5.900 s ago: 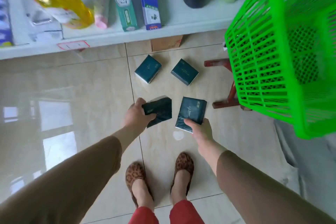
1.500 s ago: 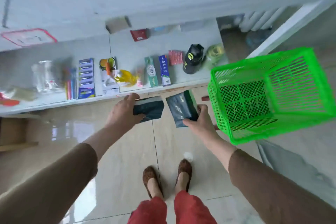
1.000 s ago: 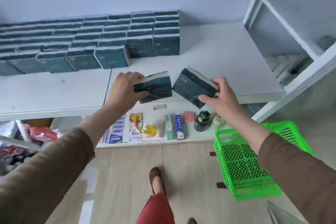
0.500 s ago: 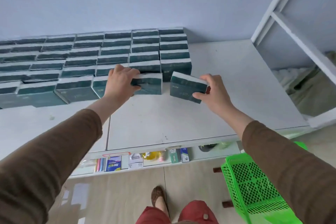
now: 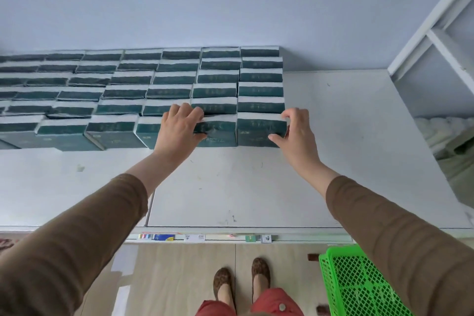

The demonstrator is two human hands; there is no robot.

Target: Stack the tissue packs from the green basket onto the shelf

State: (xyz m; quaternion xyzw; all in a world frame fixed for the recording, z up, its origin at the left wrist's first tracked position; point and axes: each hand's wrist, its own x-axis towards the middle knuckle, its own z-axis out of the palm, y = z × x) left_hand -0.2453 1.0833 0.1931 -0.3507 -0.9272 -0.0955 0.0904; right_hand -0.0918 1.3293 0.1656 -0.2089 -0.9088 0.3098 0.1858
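Tissue packs [image 5: 216, 129] [image 5: 260, 128] on shelf [image 5: 243, 187]: left hand [image 5: 179, 127] grips one, right hand [image 5: 295, 128] pinches other.

The packs [image 5: 143, 90] wall off the back left of the shelf [image 5: 230, 187], stacked tight against the wall [image 5: 230, 0] with no gap between columns. In front of the packs the shelf lies bare out to its front edge, broad enough for both arms. Right of the packs the shelf is also bare, back to the wall and across to the white frame [image 5: 433, 33], which bars the far right. The left hand [image 5: 179, 128] and right hand [image 5: 295, 131] are on the two front right packs. Below the shelf, the basket [image 5: 359, 285] blocks the floor at right.
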